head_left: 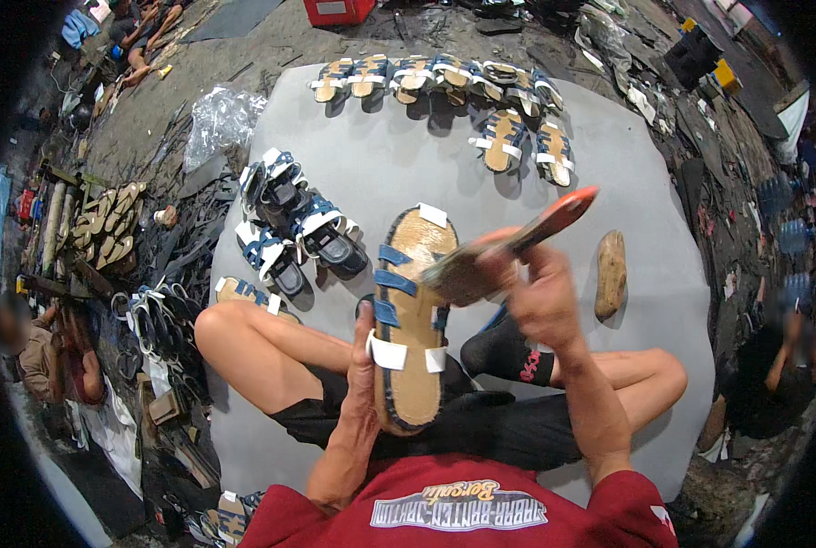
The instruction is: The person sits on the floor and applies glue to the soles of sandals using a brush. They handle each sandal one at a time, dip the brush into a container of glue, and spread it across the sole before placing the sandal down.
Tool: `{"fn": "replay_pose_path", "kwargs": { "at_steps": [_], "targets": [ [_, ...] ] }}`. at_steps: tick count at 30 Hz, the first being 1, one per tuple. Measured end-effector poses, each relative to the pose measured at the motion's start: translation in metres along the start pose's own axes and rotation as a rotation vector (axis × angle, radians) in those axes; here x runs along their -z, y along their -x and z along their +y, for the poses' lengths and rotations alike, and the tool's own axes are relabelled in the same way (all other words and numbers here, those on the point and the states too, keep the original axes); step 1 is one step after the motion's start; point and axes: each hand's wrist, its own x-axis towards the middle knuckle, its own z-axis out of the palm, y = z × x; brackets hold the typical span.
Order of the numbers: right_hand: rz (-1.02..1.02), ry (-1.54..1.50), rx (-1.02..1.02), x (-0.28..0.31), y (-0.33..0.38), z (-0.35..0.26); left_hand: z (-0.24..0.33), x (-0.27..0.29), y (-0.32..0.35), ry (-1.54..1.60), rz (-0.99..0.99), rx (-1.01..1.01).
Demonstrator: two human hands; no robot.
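Note:
My left hand [362, 379] grips a sandal [417, 365] by its left side, its tan underside turned up. Blue and white strap ends are folded over the edges of that underside, and its toe half looks wet and shiny. In my right hand [545, 297] is a flat brush [470, 271] with an orange-red handle, the fingers wrapped round it. The brush's wide, stained end lies over the right side of the sole, near the blue straps; whether it touches is hard to tell.
A grey sheet [590, 228] lies under my crossed legs. White-and-blue sandals [284, 242] cluster at left, and tan-soled ones [502, 142] line the far edge. A rounded wooden piece [611, 274] lies at right. Plastic wrap [222, 126] and scraps surround the sheet; other people sit beyond.

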Motion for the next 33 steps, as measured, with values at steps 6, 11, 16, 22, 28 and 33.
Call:
{"fn": "replay_pose_path", "kwargs": {
  "at_steps": [6, 11, 16, 22, 28, 33],
  "targets": [
    [-0.049, 0.604, 0.543, -0.027, -0.013, -0.016, -0.008, -0.017, 0.004, -0.383, 0.088, -0.243],
    [-0.037, 0.280, 0.244, -0.005, 0.005, -0.018, 0.004, 0.013, 0.013, -0.113, -0.025, -0.125],
    [-0.052, 0.588, 0.503, -0.027, -0.013, -0.034, -0.002, -0.019, 0.017, -0.376, 0.008, -0.183],
    [-0.080, 0.479, 0.504, -0.017, -0.017, -0.012, 0.004, 0.004, 0.023, -0.180, 0.071, -0.146],
    [-0.031, 0.199, 0.324, -0.001, -0.017, -0.026, 0.005, 0.023, 0.017, -0.053, -0.028, -0.143],
    [-0.137, 0.385, 0.540, -0.034, -0.028, -0.028, 0.002, 0.007, 0.015, -0.264, 0.058, -0.092]
  ]
}}
